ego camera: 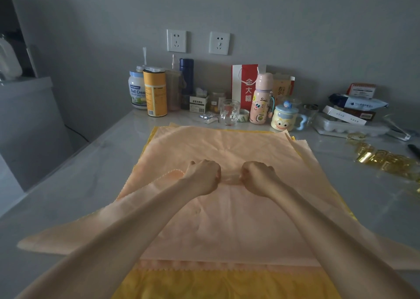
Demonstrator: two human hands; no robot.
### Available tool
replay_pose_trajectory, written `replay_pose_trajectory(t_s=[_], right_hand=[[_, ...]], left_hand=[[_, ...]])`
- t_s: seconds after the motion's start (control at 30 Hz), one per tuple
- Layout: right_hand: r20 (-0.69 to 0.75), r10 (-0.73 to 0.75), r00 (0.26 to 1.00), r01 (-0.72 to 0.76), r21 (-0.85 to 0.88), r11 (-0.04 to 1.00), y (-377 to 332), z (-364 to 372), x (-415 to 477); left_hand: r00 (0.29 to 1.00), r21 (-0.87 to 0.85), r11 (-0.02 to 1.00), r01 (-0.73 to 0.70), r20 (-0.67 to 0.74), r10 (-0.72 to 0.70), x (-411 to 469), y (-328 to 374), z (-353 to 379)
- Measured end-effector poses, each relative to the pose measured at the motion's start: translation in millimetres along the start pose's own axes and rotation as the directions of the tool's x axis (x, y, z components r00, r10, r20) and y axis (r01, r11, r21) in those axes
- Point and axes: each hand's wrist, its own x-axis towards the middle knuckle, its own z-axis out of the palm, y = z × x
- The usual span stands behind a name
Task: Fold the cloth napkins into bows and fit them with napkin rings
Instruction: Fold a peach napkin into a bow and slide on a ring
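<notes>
1. The left hand (pixel 203 176) and the right hand (pixel 258 176) sit side by side at the centre of the table, both clenched into fists around a gathered bunch of peach cloth napkin (pixel 229 179) pinched between them.
2. That bunch rises from the top sheet of a stack of peach napkins (pixel 227 219) spread flat over the middle of the surface; a scalloped flap curls up just at 9 o'clock of the left fist.
3. Under the peach stack lies a yellow patterned cloth (pixel 227 285), showing at 6 o'clock and as a thin edge at 12 o'clock.
4. The gold napkin rings (pixel 384 160) lie in a loose heap at 3 o'clock, well apart from the hands.
5. The surface is a pale grey marble-look tabletop (pixel 91 162) pushed against a grey wall (pixel 295 25) with two white sockets (pixel 176 40) at 12 o'clock.
6. Along the wall, from 11 to 2 o'clock: a milk powder tub (pixel 137 89), a yellow canister (pixel 155 91), a dark blue flask (pixel 186 75), a glass mug (pixel 229 112), a red gift bag (pixel 244 82), a pink cartoon bottle (pixel 261 98), and a lidded cartoon mug (pixel 284 118).
7. The room is dim.
</notes>
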Motion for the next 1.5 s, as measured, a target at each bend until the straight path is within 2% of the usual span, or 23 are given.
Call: replay_pose_trajectory(t_s=[0.07, 0.13, 0.2, 0.27, 0.37, 0.5, 0.6, 0.67, 0.73, 0.8, 0.87, 0.97, 1.03, 1.13, 1.37, 1.5], right_hand=[[-0.016, -0.007, 1.0, 0.007, 0.018, 1.0, -2, -2, -2], [-0.066, -0.016, 0.998, 0.017, 0.007, 1.0, -4, -1, -6], [-0.132, -0.048, 0.99, 0.042, -0.047, 0.998, -6, 1, -11], [-0.173, -0.123, 0.977, 0.097, -0.152, 0.984, -6, 2, -16], [-0.129, -0.213, 0.969, 0.168, -0.29, 0.942, -5, 2, -26], [0.0, -0.171, 0.985, 0.159, -0.36, 0.919, -6, 0, -38], [-0.003, -0.126, 0.992, 0.117, -0.349, 0.93, -15, -4, -41], [-0.053, -0.128, 0.99, 0.104, -0.319, 0.942, -21, -3, -36], [-0.101, -0.123, 0.987, 0.1, -0.209, 0.973, -25, 1, -28], [-0.062, -0.096, 0.994, 0.093, -0.05, 0.994, -24, 10, -21], [0.04, -0.078, 0.996, 0.079, -0.012, 0.997, -20, 19, -18], [0.113, -0.02, 0.993, 0.023, -0.023, 0.999, -8, 27, -21], [0.048, -0.038, 0.998, 0.037, 0.011, 0.999, 0, 24, -24], [-0.029, -0.076, 0.997, 0.077, 0.051, 0.996, 6, 13, -30], [-0.205, -0.08, 0.976, 0.074, -0.038, 0.997, -3, 7, -51], [-0.173, -0.096, 0.98, 0.097, 0.0, 0.995, 0, 4, -61]], left_hand=[[1.0, -0.002, 1.0, -0.009, -0.028, 0.009, -1, -1, -1], [0.997, -0.075, 0.997, -0.007, -0.079, 0.001, -3, 0, 0], [0.991, -0.142, 0.99, 0.005, -0.129, -0.024, -7, 0, 4], [0.985, -0.128, 0.992, 0.002, -0.173, -0.024, -10, 0, 6], [0.983, -0.027, 0.998, -0.05, -0.181, 0.044, -18, 1, 7], [0.99, 0.062, 0.994, -0.089, -0.102, 0.095, -30, 7, 5], [0.995, 0.044, 0.996, -0.074, -0.057, 0.076, -32, 6, 5], [0.999, -0.032, 0.999, -0.017, -0.035, 0.016, -28, 4, 5], [0.998, -0.135, 0.989, 0.062, -0.016, -0.065, -22, 3, 8], [0.995, -0.173, 0.98, 0.095, -0.003, -0.097, -19, 1, 12], [0.996, -0.178, 0.981, 0.078, -0.027, -0.084, -18, -1, 16], [0.998, -0.106, 0.994, 0.033, -0.044, -0.038, -20, -3, 18], [1.0, -0.038, 0.999, -0.003, -0.027, 0.002, -22, -3, 19], [0.998, -0.057, 0.997, -0.052, -0.026, 0.051, -27, -8, 18], [0.986, 0.068, 0.997, -0.047, -0.157, 0.057, -41, 1, 12], [0.989, 0.096, 0.993, -0.075, -0.116, 0.086, -54, 9, 7]])
